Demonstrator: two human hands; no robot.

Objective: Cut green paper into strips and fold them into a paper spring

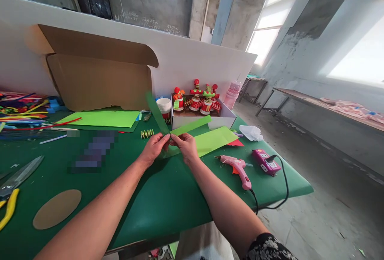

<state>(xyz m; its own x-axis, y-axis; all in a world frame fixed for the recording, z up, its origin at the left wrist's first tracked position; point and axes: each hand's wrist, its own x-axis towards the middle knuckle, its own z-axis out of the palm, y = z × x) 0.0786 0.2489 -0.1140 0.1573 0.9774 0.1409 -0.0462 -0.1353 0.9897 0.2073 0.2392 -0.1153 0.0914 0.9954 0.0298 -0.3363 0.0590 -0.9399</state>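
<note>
My left hand [154,147] is closed, its fingertips pinching the lower end of a dark green paper strip [156,112] that stands up and leans left. Closed beside it, my right hand [187,147] pinches the near end of a light green paper strip [192,125] that reaches out to the right. The two strips meet at my fingertips; whether they are stuck together I cannot tell. Beneath and right of my right hand lies a wider light green sheet [216,140]. A folded yellow-green paper spring [147,133] rests just beyond my left hand.
A pink glue gun [237,168] and a purple box [266,162] with a black cord lie right. Behind stand a white box [204,122] of red and green figures and a cup stack [164,106]. Scissors [18,188], a cardboard oval [57,209] and pipe cleaners [24,112] lie left.
</note>
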